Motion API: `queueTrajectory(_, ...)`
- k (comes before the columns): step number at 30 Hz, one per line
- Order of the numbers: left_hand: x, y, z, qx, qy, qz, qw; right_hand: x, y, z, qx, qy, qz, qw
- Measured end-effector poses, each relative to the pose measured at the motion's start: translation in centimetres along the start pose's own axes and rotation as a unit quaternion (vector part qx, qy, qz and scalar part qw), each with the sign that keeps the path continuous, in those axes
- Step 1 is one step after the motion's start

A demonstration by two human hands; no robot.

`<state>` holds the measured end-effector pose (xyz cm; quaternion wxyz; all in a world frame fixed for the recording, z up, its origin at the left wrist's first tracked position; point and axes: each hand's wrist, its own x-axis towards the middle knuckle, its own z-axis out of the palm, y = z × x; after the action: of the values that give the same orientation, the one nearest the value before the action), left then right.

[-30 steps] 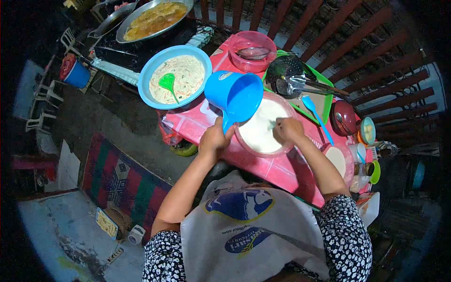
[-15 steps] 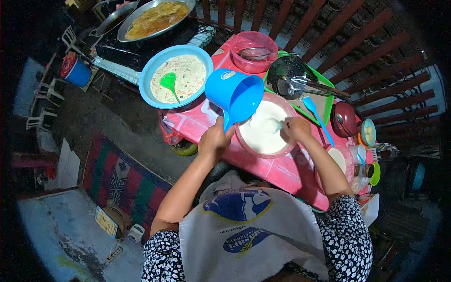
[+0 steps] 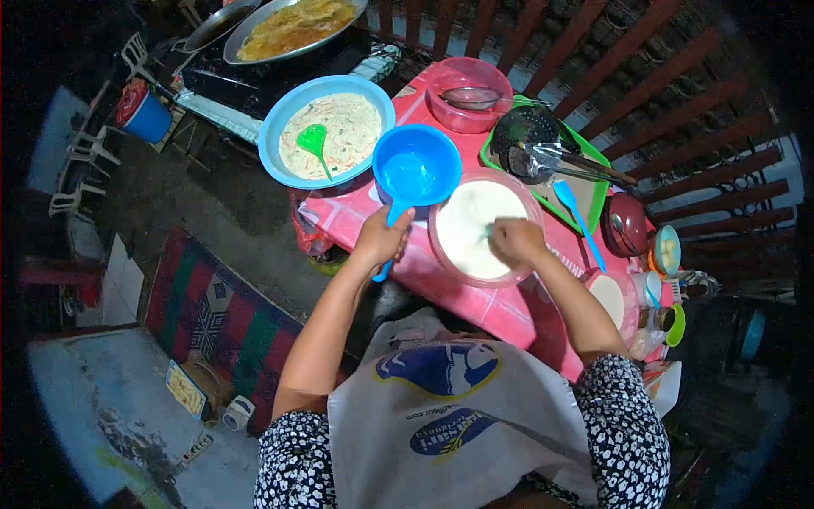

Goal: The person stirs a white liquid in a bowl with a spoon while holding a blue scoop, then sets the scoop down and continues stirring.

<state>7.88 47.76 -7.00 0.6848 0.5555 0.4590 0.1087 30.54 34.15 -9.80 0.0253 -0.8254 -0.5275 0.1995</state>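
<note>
My left hand is wrapped round the handle of a blue water dipper, held upright with its wide mouth facing up at the left side of a pink bowl. A little liquid shows at the dipper's bottom. Pale, creamy batter fills the bowl. Over its right side, my right hand is closed on a greenish utensil that dips into the batter; its shape is mostly hidden. To the left stands a light blue basin of thicker mixture with shreds, with a green spoon lying in it.
Behind the batter bowl are a pink basin with a strainer and a green tray carrying a black skimmer. A blue spatula lies to the right. Food fries in a wide pan on the stove at the back left.
The dipper has gone from tilted over the batter to upright, slightly left and lower. My right hand has moved left within the bowl, still gripping the utensil. The whole view has shifted slightly.
</note>
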Motion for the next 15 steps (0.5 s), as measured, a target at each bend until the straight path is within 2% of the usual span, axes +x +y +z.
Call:
queueTrajectory(2, 0.7, -0.5, -0.6, -0.009, -0.011, -0.005, 1.0, -1.7, -0.1, -1.2, -0.034, -0.078, -0.028, 0.996)
queueTrajectory(3, 1.1, -0.8, -1.0, -0.015, -0.024, -0.013, 1.0, -1.5, 1.0, -1.3, -0.038, -0.078, -0.034, 0.996)
queueTrajectory(4, 1.8, -1.3, -1.2, -0.02, -0.016, -0.01, 1.0, -0.9, 2.5, -1.2, -0.036, -0.065, -0.013, 0.997)
queueTrajectory(6, 3.5, -2.5, -1.7, -0.044, -0.074, -0.055, 0.995, 0.4, 3.3, -1.2, -0.04, -0.049, -0.011, 0.998)
queueTrajectory(7, 4.2, -3.2, -1.7, -0.043, -0.069, -0.028, 0.996, 0.7, 2.6, -0.9, -0.049, 0.01, 0.002, 0.999)
queueTrajectory(8, 4.5, -3.0, -1.5, 0.011, -0.054, -0.031, 0.998, 1.2, 1.6, -0.3, -0.054, 0.068, 0.005, 0.996)
queueTrajectory(10, 5.7, -3.8, -1.5, 0.121, -0.039, -0.043, 0.991, -0.2, 1.3, 0.8, -0.025, 0.022, -0.053, 0.998)
queueTrajectory(11, 8.9, -7.6, -1.4, 0.148, -0.037, 0.091, 0.984, -0.7, 1.8, 0.6, -0.029, -0.05, -0.089, 0.994)
queueTrajectory(12, 4.9, -3.6, -1.8, 0.196, -0.005, 0.069, 0.978, -1.9, 0.8, -1.0, -0.086, -0.087, -0.047, 0.991)
queueTrajectory(13, 5.4, -5.1, -1.7, 0.206, 0.045, 0.158, 0.965, -1.0, 3.6, -0.4, -0.155, -0.104, -0.048, 0.981)
queueTrajectory(14, 4.4, -4.4, -2.2, 0.209, 0.036, 0.171, 0.962, -0.7, 5.7, -0.4, -0.256, -0.053, -0.099, 0.96)
queueTrajectory(15, 4.5, -4.7, -2.6, 0.256, 0.121, 0.2, 0.938, -0.9, 1.6, -3.5, -0.196, -0.126, 0.058, 0.971)
